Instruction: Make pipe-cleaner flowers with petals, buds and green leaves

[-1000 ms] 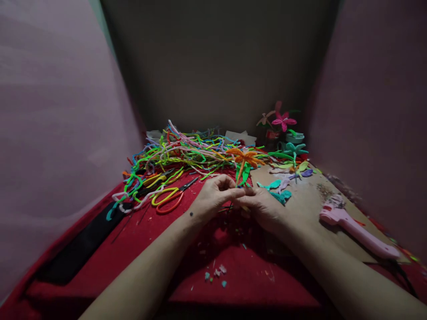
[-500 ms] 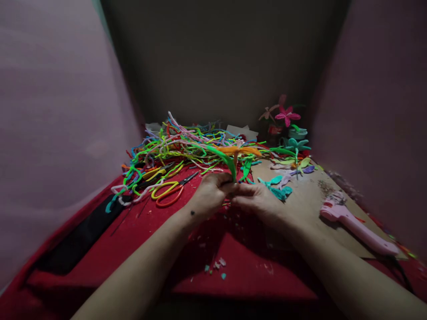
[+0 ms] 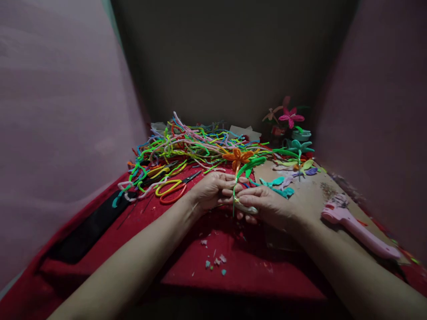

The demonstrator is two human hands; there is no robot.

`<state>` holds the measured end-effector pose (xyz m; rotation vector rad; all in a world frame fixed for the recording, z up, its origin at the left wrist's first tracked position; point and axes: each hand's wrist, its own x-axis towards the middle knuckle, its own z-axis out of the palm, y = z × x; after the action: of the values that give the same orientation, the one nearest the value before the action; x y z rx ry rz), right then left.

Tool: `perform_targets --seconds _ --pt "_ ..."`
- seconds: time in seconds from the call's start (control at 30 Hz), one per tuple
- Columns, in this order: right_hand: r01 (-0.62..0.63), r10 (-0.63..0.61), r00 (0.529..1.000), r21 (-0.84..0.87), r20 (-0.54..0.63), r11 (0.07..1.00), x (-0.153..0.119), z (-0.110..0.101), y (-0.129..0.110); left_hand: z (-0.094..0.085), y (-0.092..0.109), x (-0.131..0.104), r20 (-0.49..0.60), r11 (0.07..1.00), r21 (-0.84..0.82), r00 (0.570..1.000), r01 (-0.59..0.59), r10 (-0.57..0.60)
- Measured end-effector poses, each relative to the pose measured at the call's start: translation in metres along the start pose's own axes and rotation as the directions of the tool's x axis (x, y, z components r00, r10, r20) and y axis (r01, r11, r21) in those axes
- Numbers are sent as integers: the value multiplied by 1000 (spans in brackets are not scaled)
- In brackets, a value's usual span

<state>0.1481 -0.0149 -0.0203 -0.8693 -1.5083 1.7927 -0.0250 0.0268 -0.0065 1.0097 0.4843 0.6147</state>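
**Orange pipe-cleaner flower pinched between both hands**

Orange fuzzy petals top the pipe-cleaner flower (image 3: 237,157), which stands at the centre of the view, its green stem and leaf running down into the fingers. The left hand (image 3: 213,190) closes on the stem from nine o'clock; the right hand (image 3: 267,205) grips it from three o'clock, fingertips meeting the left's. Both hover just above the red cloth (image 3: 233,266) covering the worktop, where small trimmings (image 3: 215,263) lie at six o'clock. At ten o'clock of the hands sit scissors (image 3: 173,189) with yellow and orange handles, and beyond them a tangled heap of coloured pipe cleaners (image 3: 187,146). At two o'clock, teal leaf pieces (image 3: 278,186) rest on a cardboard sheet (image 3: 313,195); farther off stands a pink flower (image 3: 291,117). A pink glue gun (image 3: 356,226) lies at four o'clock.
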Motion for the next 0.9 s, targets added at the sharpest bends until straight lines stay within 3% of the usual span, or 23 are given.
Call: perform_targets --seconds 0.23,0.4,0.5,0.6,0.7,0.77,0.83,0.9 --pt "-34 29 988 -29 -152 999 -5 -1 12 -4 -9 14 14 996 -5 996 93 -93" --pt "-45 44 961 1 -273 999 3 4 13 -11 -16 20 -53 994 7 993 105 -105" --pt "-68 62 958 -11 -281 998 5 6 12 -10 -18 22 -117 987 110 988 115 -102" --pt "-70 58 963 -36 -263 997 6 5 11 -5 -15 19 -254 936 324 966 139 -55" --pt "-89 63 961 -88 -270 992 5 5 12 -4 1 6 -408 773 594 912 225 49" --pt "-95 66 959 -92 -275 991 4 5 12 -10 17 -12 -424 608 753 892 252 155" --pt "-88 68 961 -61 -268 994 4 6 12 -23 33 -35 -428 351 881 848 316 311" --pt "-86 76 963 -31 -258 996 3 6 12 -40 44 -59 -434 49 889 802 456 412"
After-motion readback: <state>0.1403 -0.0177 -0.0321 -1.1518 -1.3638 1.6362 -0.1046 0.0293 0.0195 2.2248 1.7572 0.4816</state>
